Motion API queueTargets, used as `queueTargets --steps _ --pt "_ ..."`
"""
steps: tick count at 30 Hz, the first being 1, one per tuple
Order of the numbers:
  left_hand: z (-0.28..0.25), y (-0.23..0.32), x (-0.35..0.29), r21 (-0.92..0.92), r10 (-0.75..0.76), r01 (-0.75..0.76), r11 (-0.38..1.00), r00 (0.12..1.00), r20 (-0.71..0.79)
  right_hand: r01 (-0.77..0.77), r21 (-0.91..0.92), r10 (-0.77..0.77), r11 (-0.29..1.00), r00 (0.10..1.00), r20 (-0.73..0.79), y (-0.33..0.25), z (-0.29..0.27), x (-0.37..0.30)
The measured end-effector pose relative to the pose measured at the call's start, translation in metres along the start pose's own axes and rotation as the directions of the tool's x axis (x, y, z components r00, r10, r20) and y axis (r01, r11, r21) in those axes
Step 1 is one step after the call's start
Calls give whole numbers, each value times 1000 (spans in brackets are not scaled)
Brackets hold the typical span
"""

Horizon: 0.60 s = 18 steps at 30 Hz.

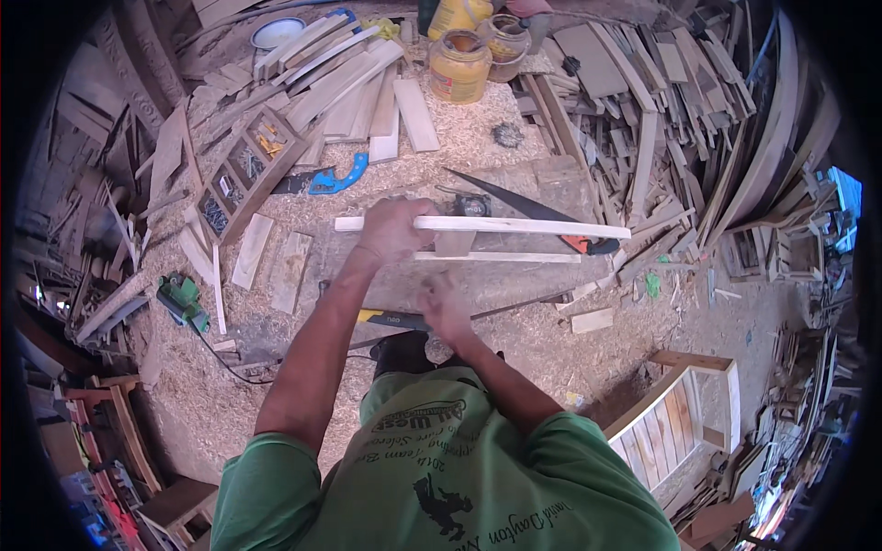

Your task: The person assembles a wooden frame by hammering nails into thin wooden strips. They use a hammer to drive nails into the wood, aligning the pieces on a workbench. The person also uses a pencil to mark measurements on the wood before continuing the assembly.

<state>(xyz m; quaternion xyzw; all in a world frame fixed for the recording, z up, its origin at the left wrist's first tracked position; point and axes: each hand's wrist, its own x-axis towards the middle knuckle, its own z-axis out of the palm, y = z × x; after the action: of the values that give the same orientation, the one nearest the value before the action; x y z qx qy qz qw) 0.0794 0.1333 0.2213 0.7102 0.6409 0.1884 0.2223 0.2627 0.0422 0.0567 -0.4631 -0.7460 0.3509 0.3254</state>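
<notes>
Head cam: I've my L hand (393, 228) wrapped round the far pale strip (537, 226) by its left end, over the bench (514, 286); R hand (446, 310) nearer, blurred, can't tell if gripping, so I'd steady the strip's right end too.

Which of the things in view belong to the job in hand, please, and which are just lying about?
Apparently in use:
long strip, held in the left hand
short strip, lying close by
tape measure, perhaps, beside the long strip

Seemingly just lying about:
blue saw
green power tool
divided box
bowl
</notes>
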Motion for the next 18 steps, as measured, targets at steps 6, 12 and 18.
queueTargets --steps 6,12,18 --pt "0 -4 -1 20 5 -5 1000 1000 -4 -70 517 261 853 915 -307 -18 -72 60" --pt "-3 -1 9 -9 27 -27 1000 1000 15 -117 647 209 753 976 -66 -5 -97 79" --pt "-4 -5 9 3 -20 20 1000 998 53 -213 243 284 946 908 -309 -17 -58 45"
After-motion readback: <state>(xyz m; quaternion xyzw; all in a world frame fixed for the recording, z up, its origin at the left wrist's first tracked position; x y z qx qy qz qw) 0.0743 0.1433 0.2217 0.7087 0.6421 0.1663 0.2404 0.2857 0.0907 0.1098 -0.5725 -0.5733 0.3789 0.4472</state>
